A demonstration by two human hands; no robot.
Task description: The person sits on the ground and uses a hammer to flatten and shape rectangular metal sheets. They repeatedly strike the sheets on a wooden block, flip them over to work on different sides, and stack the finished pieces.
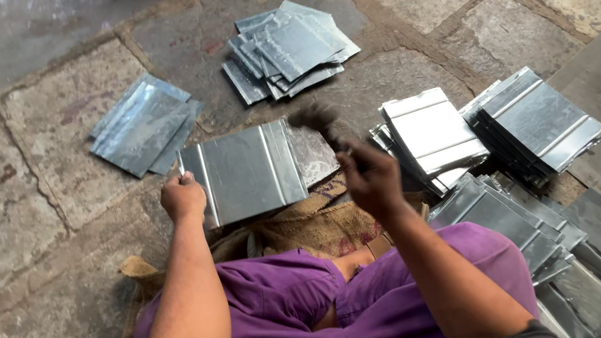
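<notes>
Stone floor [35, 247]: I logged large worn slabs under everything. Ribbed metal sheet [244, 172]: it lay flat in the middle, over burlap sacking [315, 224] spread before my purple-clad knees; I took it as my landmark. Right of the sheet I counted several stacks of ribbed panels [532, 125], the nearest topped by a bright one [430, 134]. Beyond the sheet lay a loose heap of flat plates [289, 48]; to its upper left, a small fanned pile [142, 123]. Left hand [183, 199]: fingers clenched on the sheet's left edge, pinning it. Right hand [372, 179]: just right of the sheet, fingers closed round a dark, motion-blurred tool [318, 122] raised over the sheet's right corner; I couldn't identify it.
</notes>
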